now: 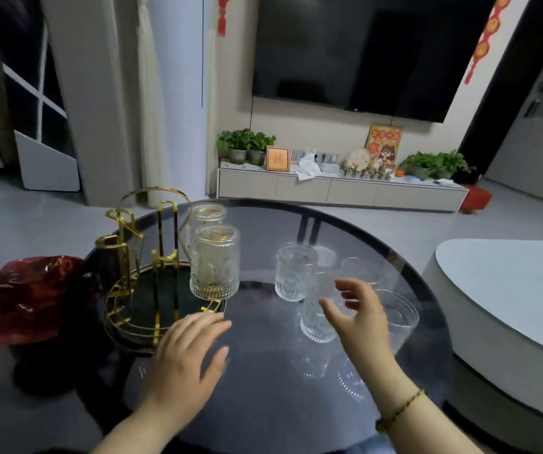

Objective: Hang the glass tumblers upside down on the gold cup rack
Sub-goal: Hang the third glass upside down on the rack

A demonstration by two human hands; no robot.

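Note:
The gold cup rack [139,267] stands on the left of a round dark glass table [280,381]. Two ribbed glass tumblers hang upside down on its right-hand pegs, a near one [215,267] and a far one [207,215]. Several more tumblers stand upright on the table: one at the middle [294,271], one [316,319] just behind my right hand, one [399,314] to its right, one [358,268] further back. My right hand [358,317] hovers open beside the near tumbler, not gripping it. My left hand [188,352] rests flat and open by the rack's base.
A crumpled red bag [18,296] lies over a dark object at the table's left edge. A white low table [509,290] stands to the right. Behind are a TV cabinet [338,188] with plants and a wall-mounted TV [361,50].

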